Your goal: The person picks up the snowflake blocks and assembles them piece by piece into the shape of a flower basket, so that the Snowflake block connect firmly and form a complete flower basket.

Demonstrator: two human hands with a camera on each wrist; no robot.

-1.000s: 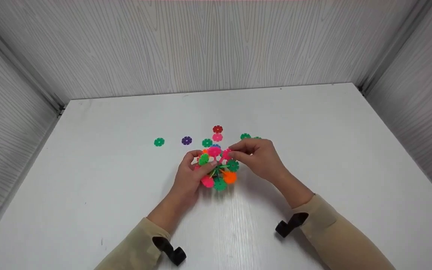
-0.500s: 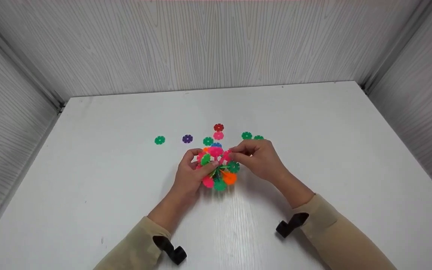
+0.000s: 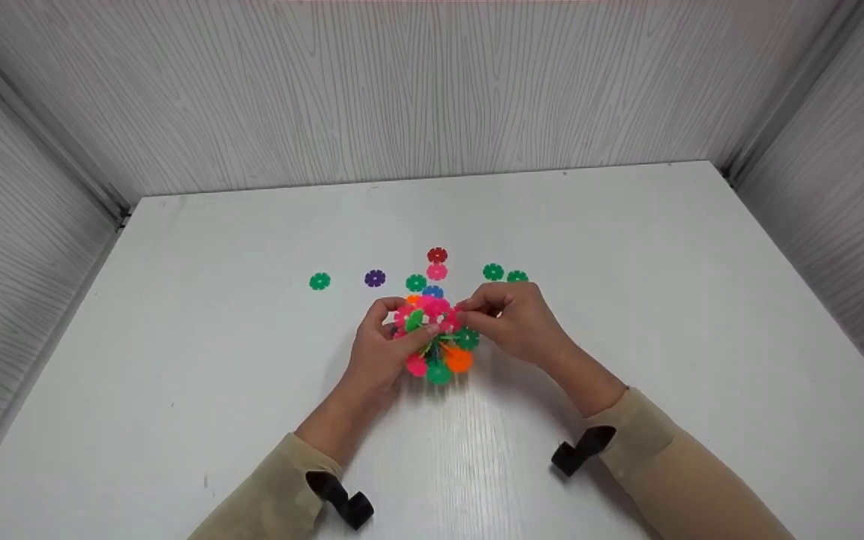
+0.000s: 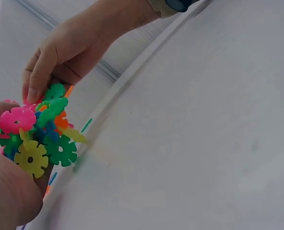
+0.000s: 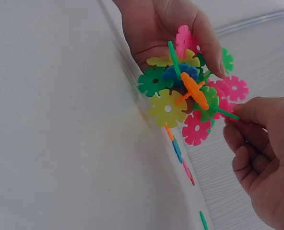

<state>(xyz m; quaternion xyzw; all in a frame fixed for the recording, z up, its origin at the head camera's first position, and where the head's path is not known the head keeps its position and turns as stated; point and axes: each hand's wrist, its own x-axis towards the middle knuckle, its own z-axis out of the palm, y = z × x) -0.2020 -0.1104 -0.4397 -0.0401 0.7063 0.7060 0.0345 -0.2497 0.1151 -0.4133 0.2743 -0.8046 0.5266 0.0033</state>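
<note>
Several notched plastic snowflake discs in pink, green, orange, yellow and blue are slotted together into a round cluster (image 3: 438,373). My left hand (image 3: 373,351) grips this cluster from the left, thumb across its top. At its upper right side, my right hand (image 3: 520,321) pinches a pink snowflake disc (image 3: 450,320) between thumb and index finger. In the right wrist view, a yellow disc (image 5: 160,115) and an orange disc (image 5: 194,90) face the camera, and the fingertips cover most of the pinched disc. The left palm hides part of the cluster in the left wrist view.
Loose discs lie on the white table (image 3: 177,360) beyond the hands: red (image 3: 437,256), pink (image 3: 437,271), purple (image 3: 375,278), blue (image 3: 433,292) and several green, one at far left (image 3: 319,281). Wood-grain panels (image 3: 432,90) stand at the back and both sides.
The right hand has dipped slightly toward me with the pink disc, uncovering more of a green disc behind it. The cluster has tilted a little; the left hand's grip stays the same.
</note>
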